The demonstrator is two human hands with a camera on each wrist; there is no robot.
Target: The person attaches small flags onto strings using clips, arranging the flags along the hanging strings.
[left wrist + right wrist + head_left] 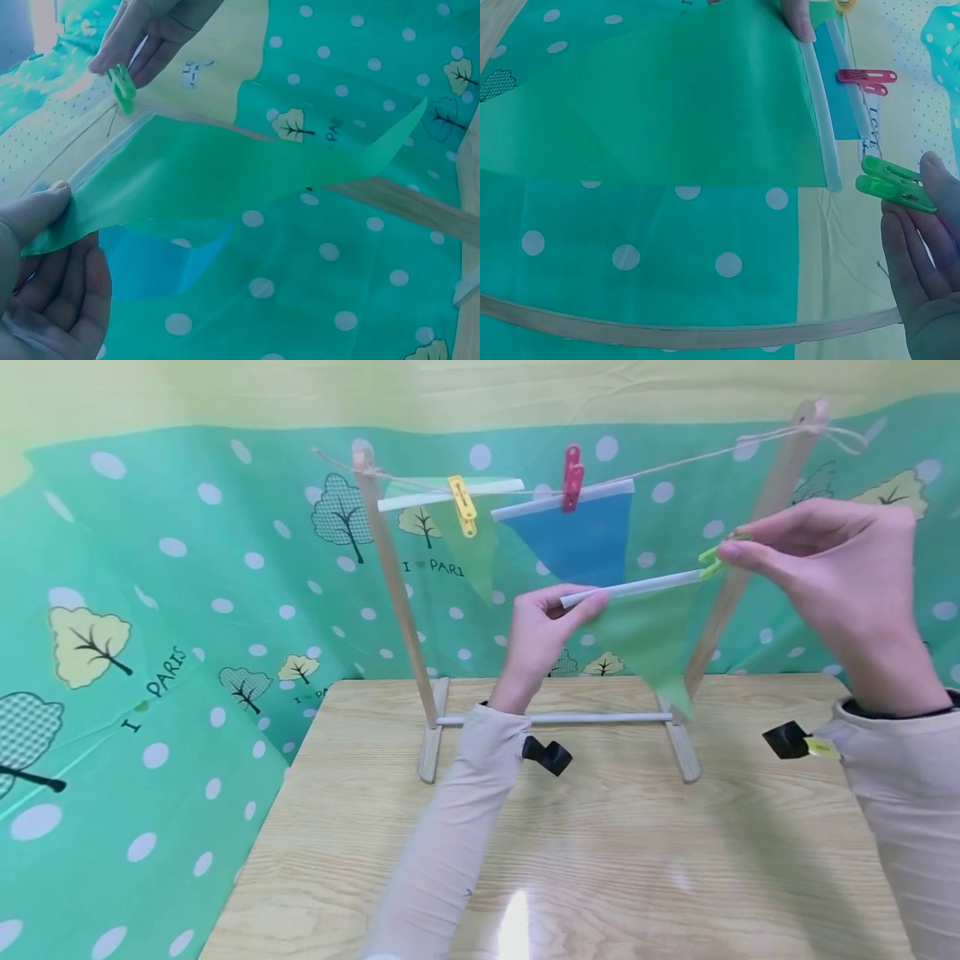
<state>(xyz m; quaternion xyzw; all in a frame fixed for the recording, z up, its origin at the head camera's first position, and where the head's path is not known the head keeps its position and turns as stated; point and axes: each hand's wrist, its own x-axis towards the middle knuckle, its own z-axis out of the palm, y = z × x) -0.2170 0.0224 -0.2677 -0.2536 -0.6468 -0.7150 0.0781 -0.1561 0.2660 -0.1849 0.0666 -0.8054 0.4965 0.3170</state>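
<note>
My left hand pinches the left end of a white strip along the top of a green pennant; the pennant hangs down to a point. To its right, my right hand pinches a green clothespin between thumb and fingers. In the right wrist view, a small gap separates the clothespin from the strip's free end. On the string behind, a yellow clothespin clips a green pennant, and a red clothespin clips a blue pennant.
Two wooden posts, one at the left and one at the right, carry the string. A white bar joins their feet on the wooden table. Behind hangs a green dotted cloth with printed trees.
</note>
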